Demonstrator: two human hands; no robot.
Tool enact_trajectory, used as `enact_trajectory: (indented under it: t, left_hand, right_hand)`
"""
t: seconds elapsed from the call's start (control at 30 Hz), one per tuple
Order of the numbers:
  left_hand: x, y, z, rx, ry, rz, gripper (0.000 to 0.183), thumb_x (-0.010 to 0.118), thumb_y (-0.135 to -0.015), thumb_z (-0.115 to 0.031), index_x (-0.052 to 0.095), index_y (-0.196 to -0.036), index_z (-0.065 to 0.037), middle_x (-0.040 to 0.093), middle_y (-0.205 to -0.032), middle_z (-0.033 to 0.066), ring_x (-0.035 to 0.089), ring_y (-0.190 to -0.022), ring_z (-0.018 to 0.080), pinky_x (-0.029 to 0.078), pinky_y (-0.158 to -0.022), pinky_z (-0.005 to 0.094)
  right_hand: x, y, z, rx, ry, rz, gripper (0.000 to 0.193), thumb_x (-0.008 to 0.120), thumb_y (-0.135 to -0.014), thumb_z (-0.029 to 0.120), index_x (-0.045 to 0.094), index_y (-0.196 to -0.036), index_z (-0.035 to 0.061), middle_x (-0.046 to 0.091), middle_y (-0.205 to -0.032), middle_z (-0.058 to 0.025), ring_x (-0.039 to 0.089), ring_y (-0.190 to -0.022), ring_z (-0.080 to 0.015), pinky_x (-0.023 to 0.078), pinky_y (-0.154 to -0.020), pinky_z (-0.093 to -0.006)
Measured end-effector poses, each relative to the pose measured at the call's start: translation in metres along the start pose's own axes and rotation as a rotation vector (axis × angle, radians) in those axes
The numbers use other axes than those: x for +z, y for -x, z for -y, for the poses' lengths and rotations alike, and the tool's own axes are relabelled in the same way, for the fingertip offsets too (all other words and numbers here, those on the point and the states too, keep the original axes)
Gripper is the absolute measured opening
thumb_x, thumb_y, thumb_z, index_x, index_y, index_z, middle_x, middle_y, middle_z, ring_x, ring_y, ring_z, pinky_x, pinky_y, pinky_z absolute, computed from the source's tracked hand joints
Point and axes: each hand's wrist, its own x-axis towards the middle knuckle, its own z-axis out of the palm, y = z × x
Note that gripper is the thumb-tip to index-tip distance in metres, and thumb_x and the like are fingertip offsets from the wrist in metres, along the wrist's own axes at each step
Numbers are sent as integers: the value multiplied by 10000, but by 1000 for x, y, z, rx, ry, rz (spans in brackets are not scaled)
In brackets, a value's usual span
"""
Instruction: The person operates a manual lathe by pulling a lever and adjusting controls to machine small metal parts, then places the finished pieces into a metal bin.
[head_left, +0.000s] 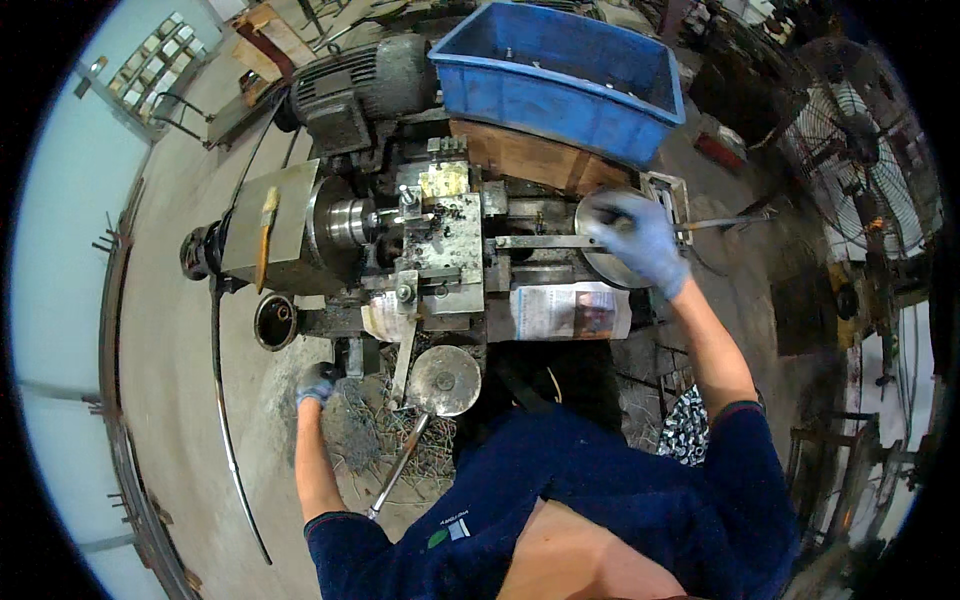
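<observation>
A small metal lathe lies in front of me, its round chuck (335, 222) at the left and a dark, chip-strewn tool slide (440, 235) in the middle. My left hand (316, 384), in a glove with dark fingers, is closed low at the machine's near left side; what it grips is hidden. My right hand (645, 240), in a pale blue glove, is over a round metal dish (612, 272) at the right. Its fingers are smeared by motion, and whether they hold anything does not show. A flat metal bar (545, 242) runs from the slide toward that hand.
A blue plastic crate (560, 95) stands behind the lathe, beside an electric motor (365, 80). A brush (267, 240) lies on the headstock. Near me are a round disc with a lever (445, 382), metal shavings (360, 425) and a heap of shiny parts (685, 430). A fan (855, 150) stands right.
</observation>
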Motion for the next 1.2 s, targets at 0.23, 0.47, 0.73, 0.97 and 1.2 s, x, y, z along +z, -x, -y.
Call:
enact_trajectory:
  t: [0.23,0.47,0.73,0.97,1.2]
  left_hand:
    - [-193,124,-11,55,51,-635,417,513,-872,-366,604,-1104,-30,621,-1065,176,602,-979,299,466,-838,353]
    - [-116,186,111,-301,-143,-976,426,516,-839,-463,589,-791,-46,621,-779,181,596,-703,354,439,-613,454]
    - [-94,221,-23,-301,-49,-823,363,597,-778,-391,560,-754,-31,601,-736,180,570,-686,362,421,-620,453]
    - [-133,176,8,-139,507,-493,185,611,-789,-191,564,-795,-12,528,-511,81,534,-399,175,432,-370,319]
    - [-131,154,20,-42,546,-574,216,623,-766,-200,587,-767,13,562,-545,86,558,-444,172,442,-424,310]
  right_hand:
    - [97,-105,148,-573,345,375,510,616,-706,514,674,-902,47,617,-959,-112,531,-959,-298,388,-902,-386]
    - [169,-139,186,-604,588,703,567,653,-660,495,630,-1097,133,642,-1020,-129,550,-1036,-319,246,-1035,-498]
    - [171,-139,178,-612,558,689,488,671,-656,485,681,-968,111,661,-959,-120,602,-952,-290,313,-981,-455]
    - [172,-142,183,-613,580,666,442,664,-664,463,692,-954,130,672,-931,-90,621,-913,-282,347,-954,-462]
    - [103,-149,175,-583,457,367,492,541,-739,538,648,-662,63,583,-597,-149,557,-582,-315,428,-647,-408]
